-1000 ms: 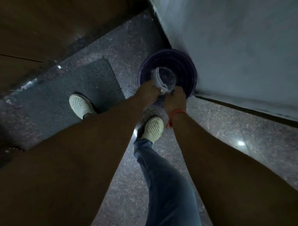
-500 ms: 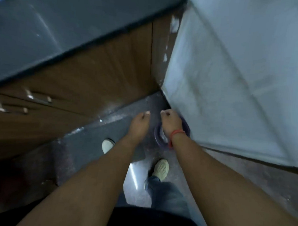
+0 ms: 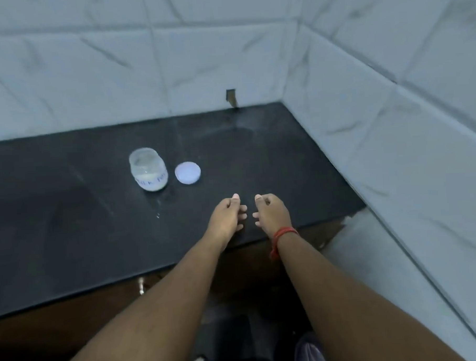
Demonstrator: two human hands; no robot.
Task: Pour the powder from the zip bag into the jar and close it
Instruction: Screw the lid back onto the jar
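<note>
A small clear jar [image 3: 148, 169] with white powder in its lower part stands uncovered on the black countertop [image 3: 69, 215]. Its round white lid [image 3: 187, 172] lies flat just to the right of it. My left hand [image 3: 229, 215] and my right hand [image 3: 269, 213] hover side by side over the counter's front edge, below and to the right of the lid. Both hold nothing, with fingers loosely curled and apart. A red thread circles my right wrist. No zip bag is in view.
White tiled walls [image 3: 392, 119] close the counter at the back and right, meeting in a corner. A small dark notch [image 3: 231, 97] sits low in the back wall. Wooden cabinet fronts [image 3: 74, 337] run below the counter. A purple bin's rim [image 3: 309, 352] shows at the bottom.
The view rose from the floor and purple bin to the countertop. My hands, which held a crumpled clear bag over the bin, came up with nothing in them.
</note>
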